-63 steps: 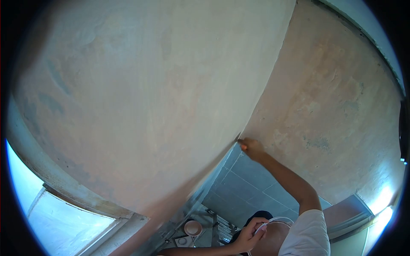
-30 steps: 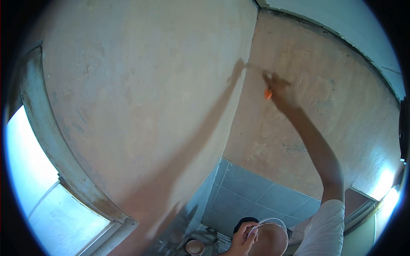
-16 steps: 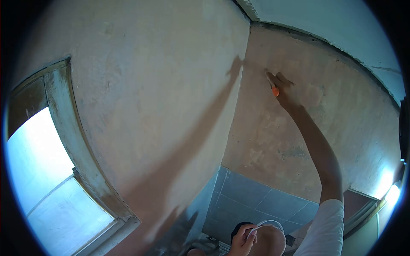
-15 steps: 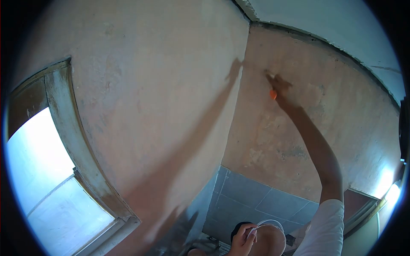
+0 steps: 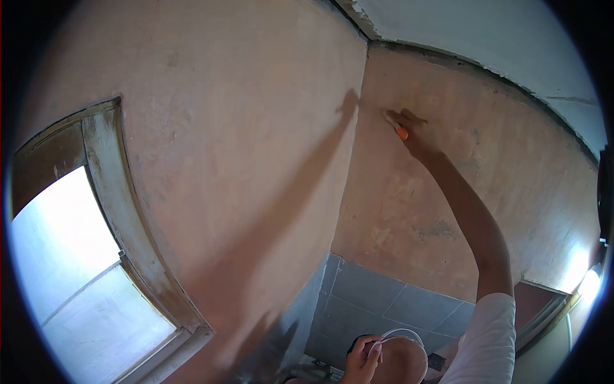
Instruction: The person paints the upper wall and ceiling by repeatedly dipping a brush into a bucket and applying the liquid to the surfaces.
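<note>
My right hand (image 5: 416, 131) is raised against the pinkish-brown wall (image 5: 409, 198), just right of the corner. Its fingers are closed around what looks like a paintbrush with an orange handle (image 5: 401, 132); the working end is small and partly hidden by the hand. At the bottom of the view, my left hand (image 5: 363, 361) grips the white handle or rim of a bucket (image 5: 425, 371). A smooth brown surface shows inside the bucket, and its lower part is cut off by the frame edge.
A second wall (image 5: 243, 128) meets the first at the corner. Grey tiles (image 5: 371, 281) cover the lower wall. At left stands a wooden-framed window (image 5: 109, 147). The ceiling (image 5: 473, 32) has a rough, dark edge. A bright lamp (image 5: 588, 285) glows at far right.
My right hand has moved a little left and slightly down along the wall, closer to the corner, with the orange handle. The left hand stays on the bucket. The view has shifted slightly.
</note>
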Demonstrator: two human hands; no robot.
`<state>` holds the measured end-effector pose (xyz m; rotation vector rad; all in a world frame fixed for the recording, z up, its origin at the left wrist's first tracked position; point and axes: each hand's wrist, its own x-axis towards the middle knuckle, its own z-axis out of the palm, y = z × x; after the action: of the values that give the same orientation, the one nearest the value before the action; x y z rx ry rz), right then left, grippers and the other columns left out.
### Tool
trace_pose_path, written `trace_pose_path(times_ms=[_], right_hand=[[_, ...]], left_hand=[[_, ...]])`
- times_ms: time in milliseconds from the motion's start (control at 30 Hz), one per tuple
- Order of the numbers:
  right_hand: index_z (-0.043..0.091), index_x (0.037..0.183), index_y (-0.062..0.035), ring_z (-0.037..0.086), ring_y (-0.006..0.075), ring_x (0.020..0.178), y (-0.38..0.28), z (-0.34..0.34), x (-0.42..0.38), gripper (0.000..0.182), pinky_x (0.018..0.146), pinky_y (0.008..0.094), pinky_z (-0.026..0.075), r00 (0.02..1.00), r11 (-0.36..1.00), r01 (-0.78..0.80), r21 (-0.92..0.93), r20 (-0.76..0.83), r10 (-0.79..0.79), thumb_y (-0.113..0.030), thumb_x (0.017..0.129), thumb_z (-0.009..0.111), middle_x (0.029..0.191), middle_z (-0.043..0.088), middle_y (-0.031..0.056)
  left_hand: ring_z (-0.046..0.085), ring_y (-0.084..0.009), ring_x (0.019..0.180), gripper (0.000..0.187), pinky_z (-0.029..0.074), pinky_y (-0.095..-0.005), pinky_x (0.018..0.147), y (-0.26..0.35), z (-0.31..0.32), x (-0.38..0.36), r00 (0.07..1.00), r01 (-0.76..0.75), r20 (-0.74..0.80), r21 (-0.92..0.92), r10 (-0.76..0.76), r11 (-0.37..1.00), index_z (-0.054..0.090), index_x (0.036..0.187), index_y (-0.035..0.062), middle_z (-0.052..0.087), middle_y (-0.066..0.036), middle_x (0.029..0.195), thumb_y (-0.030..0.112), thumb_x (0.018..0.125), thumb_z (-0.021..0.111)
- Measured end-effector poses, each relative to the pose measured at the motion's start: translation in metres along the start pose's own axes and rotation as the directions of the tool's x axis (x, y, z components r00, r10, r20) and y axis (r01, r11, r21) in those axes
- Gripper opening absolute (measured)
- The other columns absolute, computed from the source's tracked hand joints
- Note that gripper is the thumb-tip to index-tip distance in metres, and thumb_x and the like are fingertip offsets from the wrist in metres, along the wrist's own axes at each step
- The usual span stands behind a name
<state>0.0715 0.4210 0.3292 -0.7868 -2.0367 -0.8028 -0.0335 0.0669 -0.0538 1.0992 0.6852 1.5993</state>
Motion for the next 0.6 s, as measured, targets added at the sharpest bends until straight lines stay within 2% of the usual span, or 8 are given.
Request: trace_pose_path(times_ms=[67, 133, 200, 367, 433, 500, 533, 600], right_hand=[[0.064, 0.116, -0.0112, 0.068, 0.028, 0.076, 0.001, 0.001, -0.004, 0.035, 0.07, 0.0403, 0.055, 0.991, 0.982, 0.119, -0.144, -0.05, -0.128, -0.008, 0.082, 0.066, 0.096, 0.065, 0.0085], [0.061, 0.118, -0.0129, 0.066, 0.0251, 0.071, 0.001, 0.027, -0.036, 0.041, 0.066, 0.042, 0.053, 0.968, 0.93, 0.25, -0.268, 0.077, -0.238, -0.006, 0.078, 0.065, 0.092, 0.063, 0.0062], [0.061, 0.119, -0.0126, 0.067, 0.0253, 0.075, -0.01, 0.045, -0.086, 0.04, 0.067, 0.0411, 0.054, 0.954, 0.948, 0.264, -0.179, 0.195, -0.229, -0.007, 0.079, 0.065, 0.097, 0.064, 0.0069], [0.065, 0.118, -0.0091, 0.068, 0.0217, 0.079, -0.069, -0.001, -0.166, 0.027, 0.067, 0.036, 0.052, 0.911, 0.985, -0.1, 0.138, 0.41, 0.035, -0.014, 0.091, 0.064, 0.104, 0.068, 0.0087], [0.066, 0.116, -0.0055, 0.065, 0.014, 0.075, -0.087, -0.041, -0.178, 0.025, 0.063, 0.03, 0.05, 0.771, 0.704, -0.602, 0.377, 0.503, 0.39, -0.018, 0.095, 0.065, 0.097, 0.069, 0.005], [0.066, 0.117, -0.0029, 0.063, 0.0115, 0.072, -0.096, -0.074, -0.192, 0.027, 0.06, 0.027, 0.048, 0.733, 0.577, -0.674, 0.461, 0.514, 0.446, -0.018, 0.094, 0.066, 0.093, 0.068, 0.0038], [0.065, 0.118, -0.0003, 0.062, 0.009, 0.068, -0.098, -0.088, -0.199, 0.03, 0.057, 0.0239, 0.046, 0.692, 0.441, -0.721, 0.534, 0.534, 0.486, -0.018, 0.094, 0.067, 0.088, 0.066, 0.0026], [0.064, 0.117, 0.0027, 0.062, 0.0098, 0.063, -0.1, -0.121, -0.225, 0.03, 0.054, 0.0231, 0.045, 0.662, 0.38, -0.744, 0.55, 0.53, 0.53, -0.017, 0.094, 0.067, 0.084, 0.065, 0.0033]], left_hand=[[0.042, -0.0067, 0.053, 0.019, 0.038, -0.0224, 0.051, -0.004, 0.001, 0.0, 1.0, -0.001, -0.002, 0.007, 0.001, 1.0, 0.053, 0.116, 0.0007, 0.049, -0.001, 0.066, 0.015, 0.104, 0.049], [0.042, -0.0067, 0.053, 0.02, 0.037, -0.0224, 0.051, -0.005, -0.001, 0.002, 1.0, -0.009, -0.002, 0.013, 0.009, 1.0, 0.054, 0.116, 0.0011, 0.049, -0.001, 0.065, 0.017, 0.104, 0.049], [0.042, -0.0065, 0.053, 0.021, 0.037, -0.0222, 0.05, -0.003, 0.0, 0.004, 0.999, -0.003, -0.054, 0.042, 0.005, 0.999, 0.054, 0.116, 0.0019, 0.049, 0.0, 0.065, 0.018, 0.104, 0.049], [0.043, -0.0061, 0.053, 0.021, 0.038, -0.0215, 0.05, -0.007, -0.007, 0.004, 1.0, 0.006, -0.014, -0.018, -0.006, 1.0, 0.055, 0.115, 0.0021, 0.051, 0.0, 0.066, 0.018, 0.104, 0.049], [0.044, -0.006, 0.054, 0.021, 0.038, -0.0212, 0.05, -0.004, -0.011, 0.005, 1.0, -0.012, 0.012, 0.006, 0.012, 1.0, 0.055, 0.116, 0.0019, 0.051, -0.001, 0.067, 0.018, 0.104, 0.049], [0.049, -0.0066, 0.065, 0.021, 0.04, -0.0212, 0.06, 0.003, -0.009, 0.004, 0.995, 0.039, 0.093, -0.035, -0.035, 0.999, 0.047, 0.123, 0.0023, 0.053, -0.003, 0.074, 0.009, 0.103, 0.047], [0.049, -0.0066, 0.065, 0.021, 0.04, -0.0212, 0.06, 0.004, -0.008, 0.004, 0.995, 0.042, 0.095, -0.033, -0.039, 0.999, 0.047, 0.123, 0.0023, 0.053, -0.003, 0.074, 0.009, 0.103, 0.047], [0.049, -0.0074, 0.061, 0.019, 0.04, -0.0222, 0.056, 0.005, -0.005, 0.001, 0.994, 0.028, 0.11, 0.001, -0.028, 1.0, 0.047, 0.12, 0.0026, 0.052, -0.003, 0.069, 0.012, 0.103, 0.049]])
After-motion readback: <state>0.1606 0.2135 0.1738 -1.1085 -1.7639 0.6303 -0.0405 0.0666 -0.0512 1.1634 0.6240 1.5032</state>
